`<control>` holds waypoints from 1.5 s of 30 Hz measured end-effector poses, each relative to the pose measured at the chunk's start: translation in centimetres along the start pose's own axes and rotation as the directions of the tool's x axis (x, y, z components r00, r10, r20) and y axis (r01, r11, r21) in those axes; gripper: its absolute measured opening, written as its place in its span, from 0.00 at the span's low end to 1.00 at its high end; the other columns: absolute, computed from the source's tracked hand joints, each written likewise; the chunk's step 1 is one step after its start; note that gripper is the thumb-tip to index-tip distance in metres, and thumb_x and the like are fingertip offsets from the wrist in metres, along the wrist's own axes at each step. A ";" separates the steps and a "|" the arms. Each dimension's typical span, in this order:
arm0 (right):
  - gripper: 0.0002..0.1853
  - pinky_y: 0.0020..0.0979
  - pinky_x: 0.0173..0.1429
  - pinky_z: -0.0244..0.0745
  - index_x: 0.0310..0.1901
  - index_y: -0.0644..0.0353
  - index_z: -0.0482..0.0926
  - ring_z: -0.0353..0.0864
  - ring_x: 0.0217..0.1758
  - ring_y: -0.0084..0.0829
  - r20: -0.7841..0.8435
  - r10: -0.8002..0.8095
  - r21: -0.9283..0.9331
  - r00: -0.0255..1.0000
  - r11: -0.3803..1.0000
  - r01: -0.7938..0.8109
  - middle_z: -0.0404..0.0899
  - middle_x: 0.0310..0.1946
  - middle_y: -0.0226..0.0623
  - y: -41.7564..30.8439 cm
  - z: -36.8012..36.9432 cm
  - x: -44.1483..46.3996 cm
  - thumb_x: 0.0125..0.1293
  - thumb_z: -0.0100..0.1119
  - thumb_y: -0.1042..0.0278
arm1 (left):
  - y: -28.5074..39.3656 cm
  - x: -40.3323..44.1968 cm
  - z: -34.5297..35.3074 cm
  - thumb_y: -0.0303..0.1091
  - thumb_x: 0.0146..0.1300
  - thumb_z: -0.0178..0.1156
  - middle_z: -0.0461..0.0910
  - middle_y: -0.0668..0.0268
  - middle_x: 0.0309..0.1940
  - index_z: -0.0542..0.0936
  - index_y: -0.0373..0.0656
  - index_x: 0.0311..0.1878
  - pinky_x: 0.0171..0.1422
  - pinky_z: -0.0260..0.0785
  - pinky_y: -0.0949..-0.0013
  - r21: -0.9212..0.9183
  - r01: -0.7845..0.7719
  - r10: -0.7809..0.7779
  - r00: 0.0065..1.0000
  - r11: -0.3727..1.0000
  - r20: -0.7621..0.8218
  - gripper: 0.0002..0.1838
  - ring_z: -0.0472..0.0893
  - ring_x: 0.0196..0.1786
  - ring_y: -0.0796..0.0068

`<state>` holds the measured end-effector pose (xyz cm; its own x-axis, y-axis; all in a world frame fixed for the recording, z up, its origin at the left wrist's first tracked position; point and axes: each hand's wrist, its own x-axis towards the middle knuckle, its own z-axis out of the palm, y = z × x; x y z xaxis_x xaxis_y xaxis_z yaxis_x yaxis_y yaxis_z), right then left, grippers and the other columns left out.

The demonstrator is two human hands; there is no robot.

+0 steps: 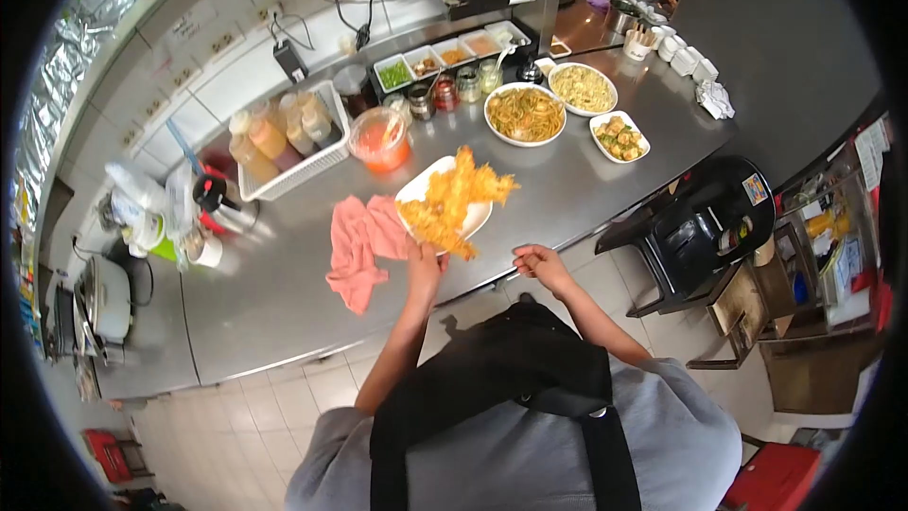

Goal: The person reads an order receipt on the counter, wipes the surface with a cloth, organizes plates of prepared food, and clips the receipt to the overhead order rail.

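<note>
My left hand [426,266] grips the near rim of a white plate [480,219], its fingers partly hidden under the fried food. Golden battered pieces that look like tempura [456,194] are piled on the plate and stick out past its rim. Just right of the plate, my right hand [541,266] hangs by the counter's front edge, fingers loosely curled and apart, with nothing visible in them. A crumpled pink cloth [357,246] lies left of my left hand. Behind the plate stands a clear tub of orange-red sauce [380,140].
Right of the plate stand a bowl of noodles [525,115], paler noodles [584,89] and a small square dish [619,138]. A white basket of squeeze bottles [288,140] is at back left. A black chair [698,227] stands beyond the counter's right end.
</note>
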<state>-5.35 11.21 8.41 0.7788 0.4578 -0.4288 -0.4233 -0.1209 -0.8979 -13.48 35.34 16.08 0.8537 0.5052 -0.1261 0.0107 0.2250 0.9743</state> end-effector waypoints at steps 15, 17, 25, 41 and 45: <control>0.09 0.21 0.44 0.72 0.48 0.59 0.77 0.77 0.38 0.18 0.109 -0.091 -0.196 0.990 0.974 0.111 0.81 0.38 0.27 -3.9 -13.0 1.0 0.70 0.50 0.69 | -8.6 2.8 11.7 0.26 0.66 0.35 0.74 0.60 0.30 0.51 0.44 0.62 0.22 0.67 0.73 -0.078 0.144 -0.156 0.971 0.987 -0.182 0.21 0.73 0.22 0.78; 0.09 0.21 0.44 0.72 0.47 0.59 0.77 0.77 0.38 0.18 0.142 -0.101 -0.179 0.985 0.976 0.126 0.81 0.38 0.28 -4.3 -14.3 2.0 0.70 0.50 0.70 | -9.1 3.1 13.0 0.27 0.69 0.36 0.74 0.58 0.34 0.47 0.45 0.65 0.25 0.70 0.72 -0.167 0.174 -0.216 0.935 0.971 -0.282 0.23 0.77 0.26 0.75; 0.09 0.22 0.42 0.72 0.46 0.62 0.77 0.76 0.37 0.18 0.389 -0.082 -0.286 0.917 0.936 0.205 0.80 0.35 0.30 -7.5 -15.0 6.7 0.69 0.51 0.71 | -8.6 4.2 14.6 0.31 0.73 0.40 0.77 0.53 0.48 0.32 0.47 0.71 0.40 0.75 0.71 -0.341 0.146 -0.225 0.952 0.929 -0.206 0.33 0.81 0.36 0.68; 0.06 0.31 0.38 0.75 0.37 0.58 0.81 0.80 0.30 0.30 0.229 -0.345 -0.529 0.910 0.740 0.414 0.82 0.29 0.36 -14.5 -8.0 16.2 0.58 0.62 0.70 | -3.4 2.7 7.7 0.28 0.59 0.63 0.74 0.62 0.30 0.80 0.38 0.37 0.32 0.68 0.71 0.699 -0.042 0.481 0.755 0.713 -0.446 0.05 0.74 0.26 0.72; 0.10 0.28 0.43 0.74 0.42 0.57 0.83 0.78 0.37 0.27 0.291 -0.565 -0.481 0.772 0.612 0.628 0.80 0.40 0.39 -19.9 -8.8 19.4 0.57 0.62 0.72 | -3.2 3.1 6.0 0.27 0.60 0.62 0.74 0.62 0.31 0.81 0.38 0.40 0.33 0.68 0.70 0.764 -0.053 0.495 0.790 0.643 -0.362 0.06 0.74 0.27 0.72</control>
<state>22.27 14.73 17.13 0.7057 0.6782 0.2049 0.4530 -0.2095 -0.8666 -7.73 31.22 13.72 0.4908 0.8121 0.3155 0.3601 -0.5189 0.7753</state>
